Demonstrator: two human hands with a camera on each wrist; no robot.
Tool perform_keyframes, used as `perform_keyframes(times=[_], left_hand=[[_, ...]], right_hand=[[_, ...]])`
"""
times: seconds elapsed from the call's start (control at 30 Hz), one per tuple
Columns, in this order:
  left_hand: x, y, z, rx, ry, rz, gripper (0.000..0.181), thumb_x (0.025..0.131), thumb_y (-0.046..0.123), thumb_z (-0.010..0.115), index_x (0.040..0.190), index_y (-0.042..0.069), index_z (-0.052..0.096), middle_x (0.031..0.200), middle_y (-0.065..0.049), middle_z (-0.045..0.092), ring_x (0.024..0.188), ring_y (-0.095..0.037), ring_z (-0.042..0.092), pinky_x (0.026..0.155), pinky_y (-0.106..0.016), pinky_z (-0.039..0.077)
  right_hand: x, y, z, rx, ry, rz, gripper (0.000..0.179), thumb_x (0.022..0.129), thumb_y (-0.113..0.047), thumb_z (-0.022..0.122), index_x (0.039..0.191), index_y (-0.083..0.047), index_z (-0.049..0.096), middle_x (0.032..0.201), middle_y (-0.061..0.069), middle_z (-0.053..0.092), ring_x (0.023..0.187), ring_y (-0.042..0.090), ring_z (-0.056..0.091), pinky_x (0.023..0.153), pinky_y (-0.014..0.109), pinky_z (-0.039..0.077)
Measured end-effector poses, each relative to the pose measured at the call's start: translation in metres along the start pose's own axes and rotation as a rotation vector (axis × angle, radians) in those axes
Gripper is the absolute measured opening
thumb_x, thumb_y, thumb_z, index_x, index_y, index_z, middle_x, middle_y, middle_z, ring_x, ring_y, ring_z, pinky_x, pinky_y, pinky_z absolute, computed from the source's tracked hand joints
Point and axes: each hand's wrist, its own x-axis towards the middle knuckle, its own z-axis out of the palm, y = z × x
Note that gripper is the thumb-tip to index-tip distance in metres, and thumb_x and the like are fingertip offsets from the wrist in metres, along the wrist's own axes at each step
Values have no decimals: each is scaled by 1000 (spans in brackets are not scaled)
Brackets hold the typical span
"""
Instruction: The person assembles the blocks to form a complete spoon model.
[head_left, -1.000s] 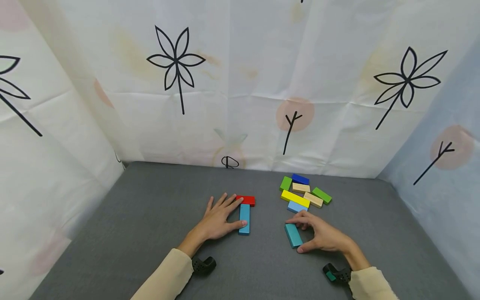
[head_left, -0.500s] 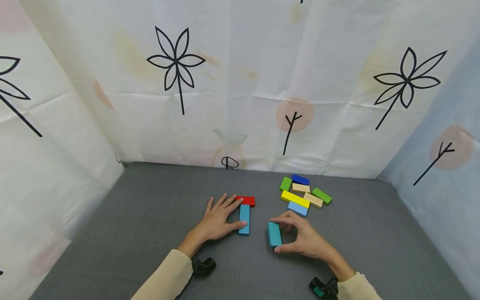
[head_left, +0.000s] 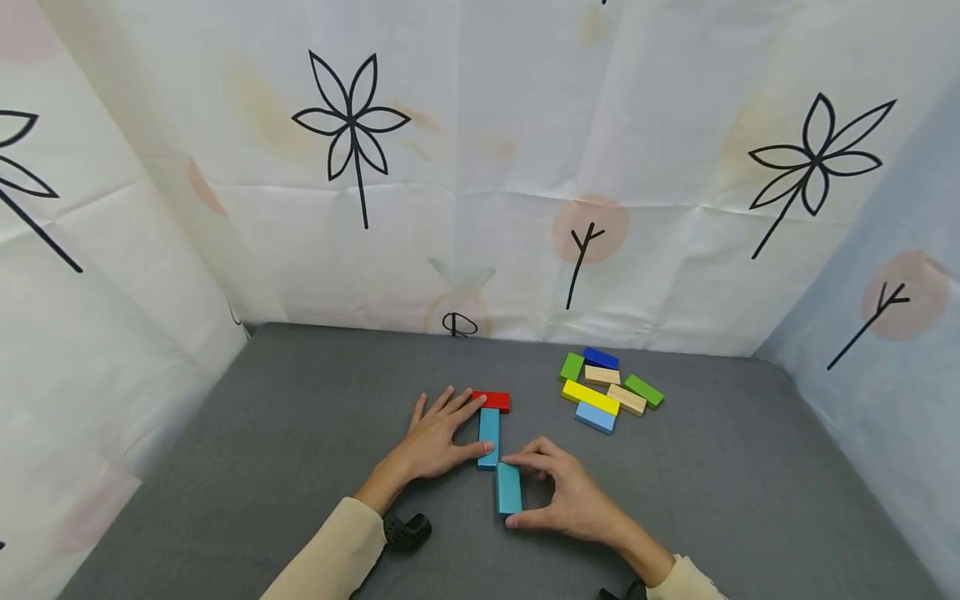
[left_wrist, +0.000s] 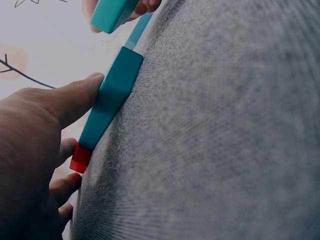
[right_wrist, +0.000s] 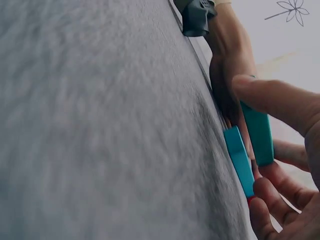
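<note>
My left hand (head_left: 437, 443) lies with fingers spread. Its thumb presses the near end of a long blue block (head_left: 488, 429), and a fingertip touches a red block (head_left: 497, 402) set crosswise at the far end. Thumb and fingers of my right hand (head_left: 572, 498) pinch a teal block (head_left: 509, 490) by its two ends, just nearer and to the right of the blue block. In the right wrist view the teal block (right_wrist: 259, 132) hangs above the table, apart from the blue block (right_wrist: 239, 160).
At the back right lies a loose group of blocks: a yellow one (head_left: 590, 397), a light blue one (head_left: 596, 417), a dark blue one (head_left: 601, 358), two green and two plain wood. A printed cloth (head_left: 510, 275) stands behind the grey table (head_left: 315, 400).
My right hand has carried the teal block leftward and slightly nearer, from below the loose group to beside the blue block's near end. The left hand has stayed put.
</note>
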Motion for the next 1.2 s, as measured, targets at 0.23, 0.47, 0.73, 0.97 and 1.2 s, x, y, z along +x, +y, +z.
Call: perform_keyframes(times=[0.23, 0.47, 0.73, 0.97, 1.2], left_hand=[[-1, -1, 0, 0, 3, 14, 78, 94, 63, 58, 158, 22, 39, 164, -8, 30, 154, -36, 14, 118, -66, -4], [-1, -1, 0, 8, 11, 20, 77, 95, 63, 58, 158, 24, 39, 165, -7, 30, 154, -35, 14, 118, -66, -4], [-1, -1, 0, 5, 0, 10, 78, 95, 63, 58, 160, 25, 36, 165, -5, 28, 155, -32, 12, 118, -64, -6], [-3, -1, -1, -1, 12, 30, 77, 95, 62, 59, 159, 24, 38, 164, -7, 30, 154, -35, 14, 118, -66, -4], [-3, 0, -1, 4, 8, 31, 76, 95, 62, 59, 159, 25, 38, 165, -6, 30, 154, -34, 13, 118, -65, -5]], right_hand=[[10, -3, 10, -35, -14, 1, 67, 78, -39, 89, 136, -15, 66, 116, -5, 54, 99, 19, 54, 84, 30, 48], [17, -5, 15, -38, -25, 10, 67, 78, -37, 90, 137, -15, 66, 116, -4, 52, 100, 20, 53, 84, 30, 47], [17, -2, 19, -65, -31, -34, 63, 78, -40, 90, 132, -15, 68, 111, -1, 51, 95, 17, 50, 79, 27, 44], [17, 1, 22, -94, -19, -52, 62, 79, -38, 89, 133, -15, 68, 110, -2, 51, 95, 15, 51, 82, 28, 45], [15, 2, 23, -134, -18, -63, 63, 78, -40, 90, 132, -17, 69, 108, -4, 51, 95, 13, 51, 82, 28, 44]])
